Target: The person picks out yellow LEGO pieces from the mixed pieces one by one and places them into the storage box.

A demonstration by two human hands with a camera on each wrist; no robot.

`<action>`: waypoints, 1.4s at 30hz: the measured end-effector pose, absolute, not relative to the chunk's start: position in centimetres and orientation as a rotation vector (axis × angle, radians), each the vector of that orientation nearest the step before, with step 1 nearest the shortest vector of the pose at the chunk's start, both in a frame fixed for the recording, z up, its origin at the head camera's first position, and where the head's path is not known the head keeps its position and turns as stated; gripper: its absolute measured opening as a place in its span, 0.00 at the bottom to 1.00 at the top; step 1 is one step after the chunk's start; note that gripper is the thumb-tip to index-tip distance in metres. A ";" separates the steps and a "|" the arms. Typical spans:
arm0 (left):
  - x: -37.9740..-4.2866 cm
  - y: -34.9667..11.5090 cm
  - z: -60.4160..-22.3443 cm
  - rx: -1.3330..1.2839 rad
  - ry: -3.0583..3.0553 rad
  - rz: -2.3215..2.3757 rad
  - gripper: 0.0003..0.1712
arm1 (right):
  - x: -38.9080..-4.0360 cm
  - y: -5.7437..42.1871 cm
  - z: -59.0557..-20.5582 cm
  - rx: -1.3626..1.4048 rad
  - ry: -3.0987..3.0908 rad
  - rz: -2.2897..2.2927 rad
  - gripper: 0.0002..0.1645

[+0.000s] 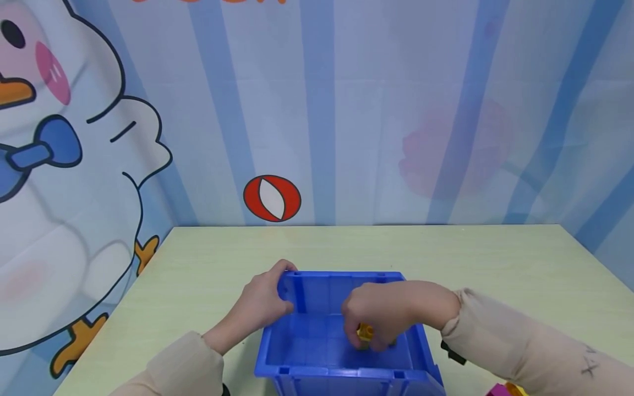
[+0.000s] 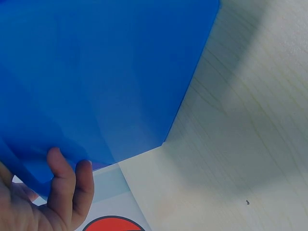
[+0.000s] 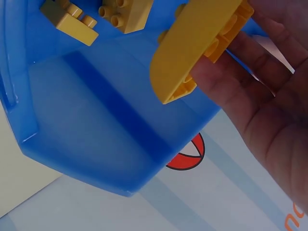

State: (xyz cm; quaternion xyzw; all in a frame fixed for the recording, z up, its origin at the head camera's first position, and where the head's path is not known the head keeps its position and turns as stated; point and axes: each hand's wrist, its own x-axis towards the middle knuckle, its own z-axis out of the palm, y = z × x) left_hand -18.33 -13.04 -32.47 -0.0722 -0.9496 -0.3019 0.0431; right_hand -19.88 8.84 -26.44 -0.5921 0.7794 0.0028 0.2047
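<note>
A blue plastic bin point(image 1: 342, 372) stands on the table in front of me. My left hand point(image 1: 262, 300) grips its far left corner, thumb inside the rim and fingers outside; the left wrist view shows fingers point(image 2: 62, 187) bent against the bin wall. Inside the bin, my right hand point(image 1: 381, 311) reaches down with its fingers curled. The right wrist view shows that hand pinching a yellow toy building brick point(image 3: 192, 43) with one rounded end and a hollow underside. Beyond it lie a small yellow brick point(image 3: 70, 21) and a studded yellow brick point(image 3: 127, 14) in the bin.
The pale wood-grain table point(image 1: 470, 253) extends around the bin. Pink and yellow pieces point(image 1: 500, 390) show at the bottom right edge, below the right sleeve. A striped blue backdrop point(image 1: 356, 137) with a cartoon duck point(image 1: 74, 198) rises behind and to the left.
</note>
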 end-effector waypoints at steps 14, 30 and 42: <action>-18.2 -13.0 -32.4 -0.218 -2.910 -0.938 0.27 | -24.6 8.2 -33.5 -1.876 2.087 -0.023 0.16; -18.7 -13.2 -32.5 -0.188 -2.941 -0.936 0.28 | -24.9 6.4 -34.0 -1.860 2.048 -0.064 0.15; -18.8 -13.2 -32.6 -0.211 -2.943 -0.920 0.28 | -25.2 5.3 -35.3 -1.974 2.032 -0.027 0.11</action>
